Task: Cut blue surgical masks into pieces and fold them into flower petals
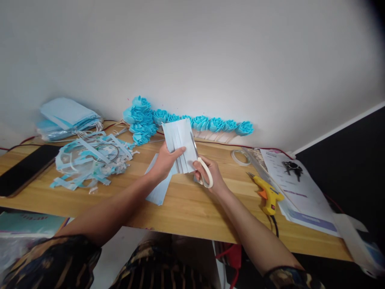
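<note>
My left hand [166, 160] grips a pale blue pleated face mask [177, 138] by its left side, thumb lying across the folds. White-handled scissors [206, 172] are in my right hand [215, 174], fingers through the loops. Their blades run along the mask's right edge. Below my left hand, another flat light blue piece of mask material [159, 192] lies on the wooden table [192, 208].
Cut mask strips [93, 158] are heaped at left, near a phone [27, 170] and stacked masks [67, 116]. Blue flowers [200, 122] line the wall. A yellow glue gun [269, 194], tape roll [240, 157], papers [297, 192] and keys [293, 168] lie at right.
</note>
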`<state>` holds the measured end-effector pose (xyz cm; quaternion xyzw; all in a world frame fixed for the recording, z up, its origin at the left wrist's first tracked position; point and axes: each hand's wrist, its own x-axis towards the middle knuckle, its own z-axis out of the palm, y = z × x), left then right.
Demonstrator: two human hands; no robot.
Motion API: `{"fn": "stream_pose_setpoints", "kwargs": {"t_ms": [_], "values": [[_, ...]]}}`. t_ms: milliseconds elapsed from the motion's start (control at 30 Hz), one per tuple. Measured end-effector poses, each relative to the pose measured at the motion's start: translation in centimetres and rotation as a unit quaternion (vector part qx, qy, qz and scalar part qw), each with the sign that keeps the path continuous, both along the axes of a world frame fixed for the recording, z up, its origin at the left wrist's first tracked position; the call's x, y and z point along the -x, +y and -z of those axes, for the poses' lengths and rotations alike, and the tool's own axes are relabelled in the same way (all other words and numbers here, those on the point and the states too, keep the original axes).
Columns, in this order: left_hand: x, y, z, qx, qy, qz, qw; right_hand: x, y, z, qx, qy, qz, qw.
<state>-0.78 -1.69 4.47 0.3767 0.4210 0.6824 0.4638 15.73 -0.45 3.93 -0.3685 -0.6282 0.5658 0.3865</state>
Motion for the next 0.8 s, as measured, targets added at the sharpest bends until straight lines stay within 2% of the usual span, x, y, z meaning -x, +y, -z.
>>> {"fn": "stream_pose_setpoints", "kwargs": {"t_ms": [333,433,633,800], "values": [[1.0,0.2,-1.9,0.003,-0.138,0.061,0.989,0.2,-0.2,-0.1,0.002,0.005,-0.005,1.0],[1.2,0.4,-1.7,0.02,-0.132,0.071,0.988,0.4,-0.4,-0.1,0.008,-0.003,-0.01,1.0],[1.4,0.5,-1.4,0.068,-0.101,0.034,0.992,0.2,-0.5,-0.1,0.006,-0.029,-0.033,0.999],[1.4,0.4,-1.7,0.064,-0.103,0.042,0.992,-0.2,-0.3,-0.3,-0.023,-0.055,-0.064,0.996]]}}
